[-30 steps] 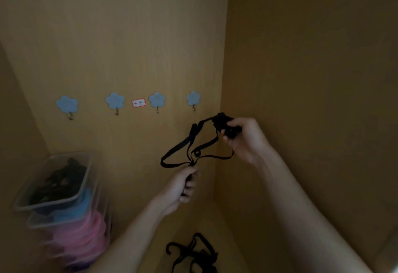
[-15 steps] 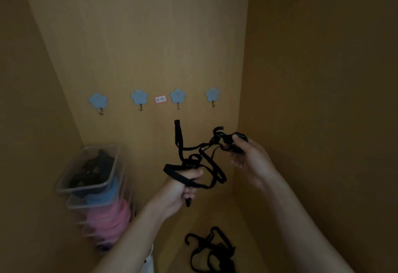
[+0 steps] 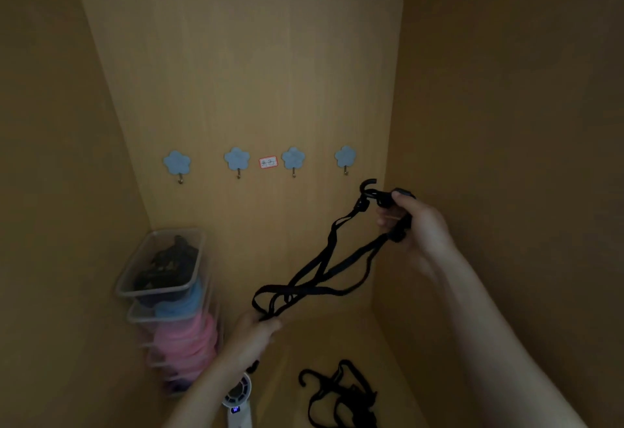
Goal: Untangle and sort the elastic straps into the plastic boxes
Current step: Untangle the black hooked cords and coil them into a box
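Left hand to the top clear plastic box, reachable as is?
Probably yes: the top clear plastic box sits left of the left hand, nothing between. But that hand grips the black elastic strap.

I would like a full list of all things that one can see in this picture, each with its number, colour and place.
held strap: one, black, with hook ends, stretched in the air between both hands
loose straps: one tangled pile, black, on the cupboard floor, bottom centre
plastic boxes: one stack, clear, left corner; top one holds black straps, lower ones blue and pink; exact number blurred
flower hooks: four, blue, in a row on the back wall
label: one, white with red border, between the second and third hooks
handheld device: one, white, perhaps a fan, bottom edge
left hand: grips the strap's lower loops
right hand: holds the strap's hook end, higher up
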The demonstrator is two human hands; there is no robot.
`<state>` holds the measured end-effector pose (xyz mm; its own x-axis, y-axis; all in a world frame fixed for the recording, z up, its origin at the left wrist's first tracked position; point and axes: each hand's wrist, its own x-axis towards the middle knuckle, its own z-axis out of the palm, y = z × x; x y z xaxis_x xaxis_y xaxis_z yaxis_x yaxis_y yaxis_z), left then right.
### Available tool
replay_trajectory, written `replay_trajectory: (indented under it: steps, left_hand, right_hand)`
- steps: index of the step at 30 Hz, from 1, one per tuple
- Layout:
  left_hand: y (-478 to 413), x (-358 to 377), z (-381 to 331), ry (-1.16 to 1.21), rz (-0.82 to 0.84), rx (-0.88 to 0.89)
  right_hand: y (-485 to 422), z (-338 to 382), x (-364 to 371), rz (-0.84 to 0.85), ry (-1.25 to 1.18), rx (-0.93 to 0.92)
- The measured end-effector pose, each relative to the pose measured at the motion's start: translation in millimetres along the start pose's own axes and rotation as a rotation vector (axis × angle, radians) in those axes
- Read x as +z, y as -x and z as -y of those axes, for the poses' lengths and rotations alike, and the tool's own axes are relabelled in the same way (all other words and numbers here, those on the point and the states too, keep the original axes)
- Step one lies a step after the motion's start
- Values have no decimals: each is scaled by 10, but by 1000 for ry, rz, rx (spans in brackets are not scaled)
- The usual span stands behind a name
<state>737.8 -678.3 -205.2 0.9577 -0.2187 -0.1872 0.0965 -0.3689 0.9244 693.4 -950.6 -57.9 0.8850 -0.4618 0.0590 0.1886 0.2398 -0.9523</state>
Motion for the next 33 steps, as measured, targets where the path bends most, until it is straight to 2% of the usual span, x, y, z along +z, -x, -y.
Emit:
replay_trajectory:
  steps: [3, 7, 9, 14, 18, 20, 22, 25, 27, 29, 33]
  left_hand:
    - [15, -75, -56, 59, -19, 27]
    - [24, -210, -289, 166, -99, 109]
    - [35, -302, -468, 214, -136, 185]
    - [166, -510, -954, 434, -172, 388]
    - [345, -598, -1106, 502, -190, 527]
    - [397, -645, -1095, 494, -190, 565]
    - [435, -673, -1037, 467, -186, 579]
    - [479, -656, -884, 379, -196, 531]
    - [479, -625, -731, 299, -195, 469]
    - [403, -613, -530, 231, -167, 377]
    - [266, -608, -198, 167, -51, 133]
  right_hand:
    - [-7, 65, 23, 88, 237, -8]
    - [-15, 171, 2, 318, 826, 20]
    - [-37, 182, -3, 365, 1031, 60]
    - [-157, -18, -27, 218, 1396, 110]
    - [-192, -197, -96, 111, 1508, 140]
    - [-207, -281, -128, 61, 1472, 138]
    - [-250, -367, -144, -37, 1329, 95]
    - [-343, -430, -114, -151, 890, 38]
    - [-376, -394, -68, -93, 580, 54]
    - [-397, -326, 2, -24, 406, 51]
    - [-491, -194, 193, 38, 357, -56]
